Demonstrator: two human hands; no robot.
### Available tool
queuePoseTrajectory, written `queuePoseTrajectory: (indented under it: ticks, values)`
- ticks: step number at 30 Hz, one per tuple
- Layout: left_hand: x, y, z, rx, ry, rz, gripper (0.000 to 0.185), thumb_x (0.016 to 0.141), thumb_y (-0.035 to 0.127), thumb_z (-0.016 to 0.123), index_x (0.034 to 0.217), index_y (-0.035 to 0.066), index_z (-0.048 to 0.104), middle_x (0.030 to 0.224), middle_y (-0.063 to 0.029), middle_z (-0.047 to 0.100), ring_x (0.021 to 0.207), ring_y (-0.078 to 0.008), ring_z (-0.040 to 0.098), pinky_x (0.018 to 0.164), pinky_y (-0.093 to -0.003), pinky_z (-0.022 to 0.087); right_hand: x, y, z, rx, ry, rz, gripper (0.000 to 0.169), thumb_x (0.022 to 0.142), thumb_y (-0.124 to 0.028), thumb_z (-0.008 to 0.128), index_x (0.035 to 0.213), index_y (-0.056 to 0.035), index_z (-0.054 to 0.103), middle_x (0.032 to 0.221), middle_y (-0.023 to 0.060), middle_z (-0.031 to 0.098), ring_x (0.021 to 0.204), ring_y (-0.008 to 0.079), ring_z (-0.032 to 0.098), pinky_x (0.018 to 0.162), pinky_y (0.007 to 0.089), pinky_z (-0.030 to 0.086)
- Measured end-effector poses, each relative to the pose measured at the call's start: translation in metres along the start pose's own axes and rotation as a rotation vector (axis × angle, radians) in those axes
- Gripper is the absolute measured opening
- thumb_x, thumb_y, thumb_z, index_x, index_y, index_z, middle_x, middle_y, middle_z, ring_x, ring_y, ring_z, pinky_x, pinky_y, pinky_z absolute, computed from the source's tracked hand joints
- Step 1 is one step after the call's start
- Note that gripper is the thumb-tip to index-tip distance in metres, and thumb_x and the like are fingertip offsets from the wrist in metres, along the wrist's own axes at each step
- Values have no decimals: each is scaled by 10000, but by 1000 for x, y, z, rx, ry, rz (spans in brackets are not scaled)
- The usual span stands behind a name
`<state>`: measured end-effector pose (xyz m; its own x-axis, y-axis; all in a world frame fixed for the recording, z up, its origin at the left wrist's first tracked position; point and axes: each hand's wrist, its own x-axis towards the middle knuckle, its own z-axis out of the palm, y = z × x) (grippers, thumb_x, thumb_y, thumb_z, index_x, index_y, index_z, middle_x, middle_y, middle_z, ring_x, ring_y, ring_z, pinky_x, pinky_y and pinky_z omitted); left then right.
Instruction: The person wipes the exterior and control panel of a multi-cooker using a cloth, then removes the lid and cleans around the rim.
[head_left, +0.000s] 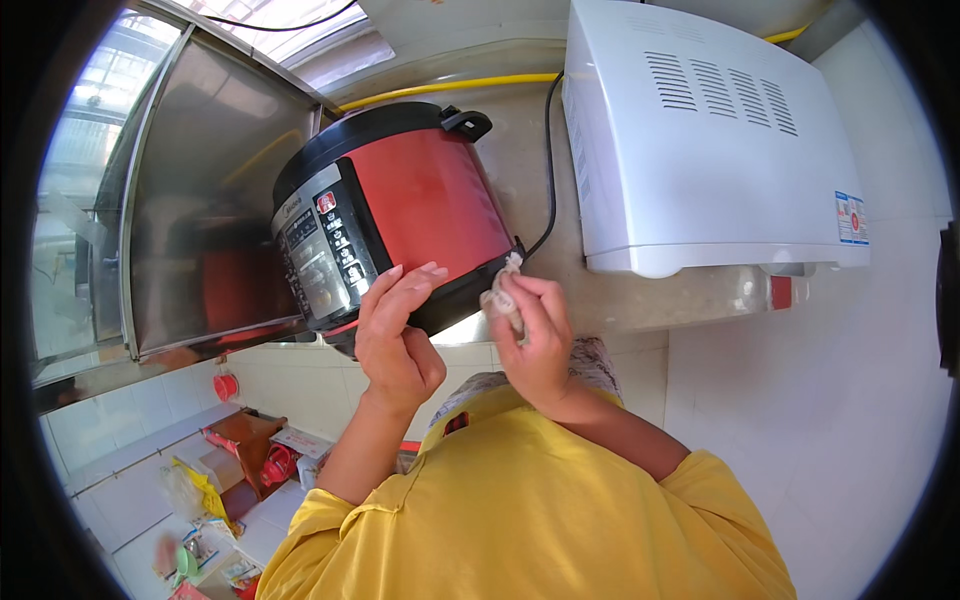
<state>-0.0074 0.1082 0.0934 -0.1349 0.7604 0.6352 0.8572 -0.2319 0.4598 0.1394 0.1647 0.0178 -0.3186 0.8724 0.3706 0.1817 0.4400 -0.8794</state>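
Note:
A red and black Midea electric pressure cooker (427, 202) stands tilted in my view, its silver and black control panel facing left. My left hand (397, 337) rests its fingertips against the cooker's lower body beside the panel. In my right hand (536, 337) a crumpled, pale cloth (502, 296) is pinched between thumb and fingers. The cloth's upper end is at the cooker's black base, close to where a black power cord (551, 172) meets it. Whether the cloth presses on the base, I cannot tell.
A white vented appliance (712, 157) stands to the right on the grey countertop (517, 150). A yellow hose (450, 82) runs behind the cooker. At left is a dark metal panel (225, 187) with a frame. Bags and boxes (244, 450) lie lower left.

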Motion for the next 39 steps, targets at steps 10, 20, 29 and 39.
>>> queuePoseTrajectory:
  ticks: [10, 20, 29, 39]
  values:
    - [2, -3, -7, -36, 80, 14, 582, 676, -207, 332, 1213, -43, 489, 1041, -254, 710, 989, -381, 717, 1040, -488, 473, 9, -19, -10, 64, 17, -146, 419, 734, 44, 697, 1153, 29, 694, 1108, 142, 636, 979, 298, 641, 830, 369, 541]
    - [-11, -11, -5, -48, 118, -54, 529, 701, -192, 289, 1204, -76, 402, 1075, -261, 658, 1034, -317, 686, 1089, -475, 446, 32, 7, -3, 2, 6, -61, 431, 773, 60, 692, 1200, 8, 665, 1185, 130, 638, 1036, 323, 618, 886, 396, 519]
    - [-13, -13, -2, -132, 190, -33, 608, 666, -212, 343, 1236, -42, 472, 1043, -209, 702, 979, -312, 692, 1031, -456, 478, 38, -5, -4, -14, -27, -151, 432, 720, 71, 706, 1144, -11, 693, 1145, 122, 647, 1033, 320, 614, 887, 391, 514]
    - [-16, -14, -6, -221, 157, -62, 571, 700, -192, 301, 1242, -34, 384, 1124, -265, 633, 993, -326, 698, 1059, -464, 470, 47, -18, -7, -12, -85, -144, 354, 766, 45, 714, 1113, -28, 697, 1070, 115, 664, 1001, 313, 618, 873, 393, 510]
